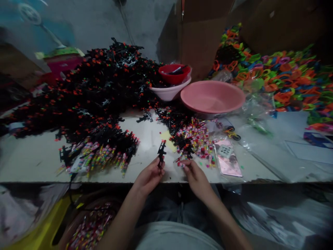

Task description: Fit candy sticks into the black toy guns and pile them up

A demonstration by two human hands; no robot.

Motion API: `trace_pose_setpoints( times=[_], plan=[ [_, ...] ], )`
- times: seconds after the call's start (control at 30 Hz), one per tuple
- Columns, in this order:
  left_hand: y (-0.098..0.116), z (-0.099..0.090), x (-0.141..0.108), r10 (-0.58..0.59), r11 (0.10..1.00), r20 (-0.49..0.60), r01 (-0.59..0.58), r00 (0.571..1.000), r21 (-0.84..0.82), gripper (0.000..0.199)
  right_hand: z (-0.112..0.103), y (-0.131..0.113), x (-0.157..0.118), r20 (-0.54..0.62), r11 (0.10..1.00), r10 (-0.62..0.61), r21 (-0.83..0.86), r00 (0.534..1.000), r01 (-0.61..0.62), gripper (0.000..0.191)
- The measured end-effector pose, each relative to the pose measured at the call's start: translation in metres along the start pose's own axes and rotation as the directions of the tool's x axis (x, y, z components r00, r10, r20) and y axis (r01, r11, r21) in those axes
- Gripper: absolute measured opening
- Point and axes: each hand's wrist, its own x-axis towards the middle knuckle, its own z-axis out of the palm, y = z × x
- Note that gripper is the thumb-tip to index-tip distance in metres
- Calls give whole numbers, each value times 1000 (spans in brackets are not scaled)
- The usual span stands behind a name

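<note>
My left hand [151, 174] is closed on a small black toy gun [161, 149] with an orange tip, held upright over the table's front edge. To its right, my right hand [193, 173] pinches a small clear tube with red and white bits [181, 164]. A gap separates the two hands. Just beyond my right hand lies a heap of colourful candy-filled tubes [196, 135], with several black toy guns [183, 144] beside it. On the left, toy guns with colourful tubes attached [104, 158] lie in a row.
A large pile of black toy guns [104, 76] covers the back left. A pink basin [212, 97] stands beside a red bowl [174, 73] in a white one. Bright plastic pieces [281, 76] are heaped at right, behind a pink phone [229, 161]. Below the table sits a tub of tubes [91, 225].
</note>
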Motion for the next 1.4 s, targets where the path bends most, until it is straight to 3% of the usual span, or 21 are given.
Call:
trace_pose_setpoints(
  times=[0.07,0.13,0.23,0.37,0.5,0.63,0.83,0.93,1.07,1.27,1.4],
  plan=[
    [-5,0,-2,-25,999,43,27,999,-39,15,-5,-1,0,-45,1000,14,18,999,-13,27],
    [-10,1,-4,-15,999,86,18,996,-33,17,-7,-8,-5,-19,999,13,49,1000,-12,27],
    [-17,5,-9,68,996,121,-75,990,55,21,-3,-25,-16,21,998,-25,57,999,24,24],
    [-25,10,-14,205,964,115,-221,972,148,30,7,-40,-25,-9,998,-57,33,998,57,20],
    [-31,12,-19,260,938,148,-286,954,194,37,12,-40,-25,-34,993,-120,-20,992,119,16],
    [-35,11,-21,330,907,180,-364,927,210,40,13,-39,-25,-129,981,-184,-84,974,174,12],
    [-40,9,-18,424,855,172,-456,889,248,36,14,-40,-25,-62,973,-210,-109,976,203,7],
    [-43,7,-16,463,829,142,-484,875,281,38,15,-39,-24,-32,948,-246,-217,969,233,7],
    [-46,8,-17,465,833,85,-468,881,296,39,21,-36,-23,5,865,-299,-420,954,273,11],
    [-46,9,-21,315,921,36,-315,948,228,36,29,-23,-18,24,694,-331,-671,943,261,17],
    [-50,3,-18,281,928,16,-276,959,249,36,33,-13,-17,71,716,-305,-641,950,277,19]
  ],
)
